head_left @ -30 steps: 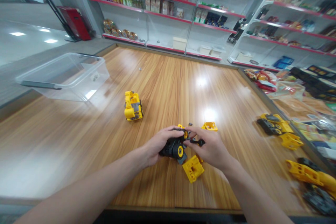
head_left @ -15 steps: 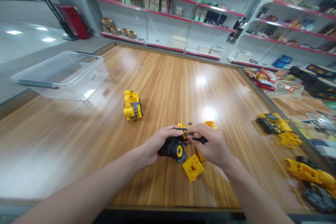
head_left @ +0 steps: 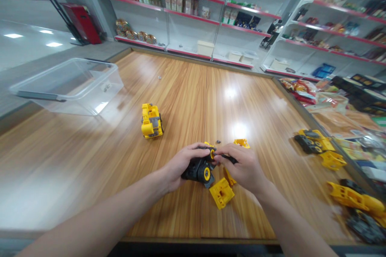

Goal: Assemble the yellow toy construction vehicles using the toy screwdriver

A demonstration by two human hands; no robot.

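My left hand [head_left: 188, 162] is closed around a black toy truck chassis [head_left: 194, 170] with black wheels and yellow hubs. One wheel [head_left: 206, 174] faces toward the right, and a second yellow hub [head_left: 212, 153] shows by my fingertips. My right hand [head_left: 241, 162] pinches a slim black tool [head_left: 228, 158], like a small screwdriver, at that upper hub; its tip is hidden by the fingers. Just below the hands lies a yellow toy body part [head_left: 222, 193]. Another yellow piece [head_left: 229, 176] is partly under my right hand, and a yellow part [head_left: 241, 143] lies behind it.
A yellow toy excavator [head_left: 151, 121] stands left of centre. A clear plastic bin [head_left: 72, 88] sits at the far left. Along the right edge are a yellow-black toy truck [head_left: 319, 144] and more toy vehicles [head_left: 358, 200]. Small grey bits [head_left: 218, 141] lie on the wooden table [head_left: 181, 88].
The right fingers and the black tool have shifted very slightly at the hub. My left hand keeps its hold on the chassis, and the loose parts have not moved.
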